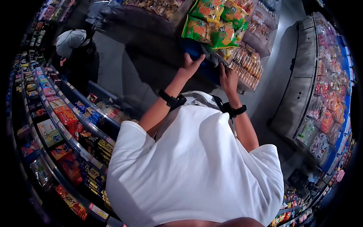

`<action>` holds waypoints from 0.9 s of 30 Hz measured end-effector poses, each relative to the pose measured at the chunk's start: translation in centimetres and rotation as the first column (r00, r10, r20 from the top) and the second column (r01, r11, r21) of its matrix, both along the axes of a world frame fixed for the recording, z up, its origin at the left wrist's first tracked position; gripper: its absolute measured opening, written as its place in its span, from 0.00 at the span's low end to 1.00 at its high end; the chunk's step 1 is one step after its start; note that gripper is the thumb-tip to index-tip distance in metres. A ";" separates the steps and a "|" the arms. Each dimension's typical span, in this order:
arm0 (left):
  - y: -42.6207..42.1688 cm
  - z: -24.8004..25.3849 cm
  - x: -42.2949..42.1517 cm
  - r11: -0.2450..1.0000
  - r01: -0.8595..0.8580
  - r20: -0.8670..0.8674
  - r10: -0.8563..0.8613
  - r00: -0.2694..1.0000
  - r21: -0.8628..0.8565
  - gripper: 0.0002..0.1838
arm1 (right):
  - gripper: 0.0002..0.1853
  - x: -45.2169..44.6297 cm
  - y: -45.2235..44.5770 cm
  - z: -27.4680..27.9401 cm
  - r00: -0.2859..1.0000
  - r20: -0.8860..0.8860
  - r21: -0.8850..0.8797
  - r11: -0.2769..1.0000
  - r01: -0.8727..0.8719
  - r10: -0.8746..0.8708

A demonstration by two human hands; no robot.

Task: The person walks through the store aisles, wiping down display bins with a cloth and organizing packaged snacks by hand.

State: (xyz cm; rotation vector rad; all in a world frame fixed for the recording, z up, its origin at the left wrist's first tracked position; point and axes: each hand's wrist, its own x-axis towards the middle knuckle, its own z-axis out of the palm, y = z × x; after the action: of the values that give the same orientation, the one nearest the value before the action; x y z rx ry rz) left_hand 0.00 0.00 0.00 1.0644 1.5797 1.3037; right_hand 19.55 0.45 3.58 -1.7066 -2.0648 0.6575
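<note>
A dark blue item [192, 48], its kind unclear, lies at the near side of the snack display [248, 87], just below the green snack bags [223, 34]. The left hand [191, 67] is at its edge, thumb and forefinger spread apart; whether the other fingers grip cannot be told. The right hand [229, 80] has its fingers bent at a dark grey part [214, 57] of it, how tightly cannot be told. Four green bags show clearly, lying in two rows of two, and wrapped sticks [245, 62] too many to count fill the section beside them. Two black wristbands [172, 99] circle the wrists. Grey floor [109, 56] runs between packed shelves [56, 113] and a grey cabinet [298, 87]; one other person [72, 42] is at the far left
</note>
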 end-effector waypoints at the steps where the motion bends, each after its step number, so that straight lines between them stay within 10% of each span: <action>1: 0.6 -0.1 -0.2 0.989 -0.061 0.035 0.057 0.998 0.135 0.31 | 0.23 -0.3 0.7 -0.1 0.997 -0.049 -0.034 0.998 0.050 -0.052; 12: -2.5 0.0 1.6 0.968 0.052 -0.699 0.138 0.702 0.244 0.19 | 0.24 2.1 0.3 -2.3 0.984 -0.148 -0.091 0.992 0.089 -0.102; 21: -1.4 -1.5 1.0 0.934 -0.046 -0.412 0.200 0.889 0.355 0.15 | 0.26 1.9 0.6 -1.0 0.993 -0.101 0.031 0.998 0.061 -0.058; 25: -2.8 -1.7 1.2 0.992 0.081 -0.612 -0.005 0.791 0.096 0.20 | 0.24 2.4 0.5 0.3 0.996 -0.049 -0.115 0.990 -0.079 0.074; 27: -3.1 -1.8 0.7 0.948 0.136 -0.534 0.041 0.845 0.288 0.26 | 0.23 2.8 1.5 1.4 0.980 -0.111 -0.076 0.981 -0.176 0.167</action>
State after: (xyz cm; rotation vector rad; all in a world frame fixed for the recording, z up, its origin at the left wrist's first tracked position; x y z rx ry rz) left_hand 0.68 -3.06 -1.81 1.7845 1.7528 1.3229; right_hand 22.39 2.00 4.96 -1.5145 -2.1542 0.8817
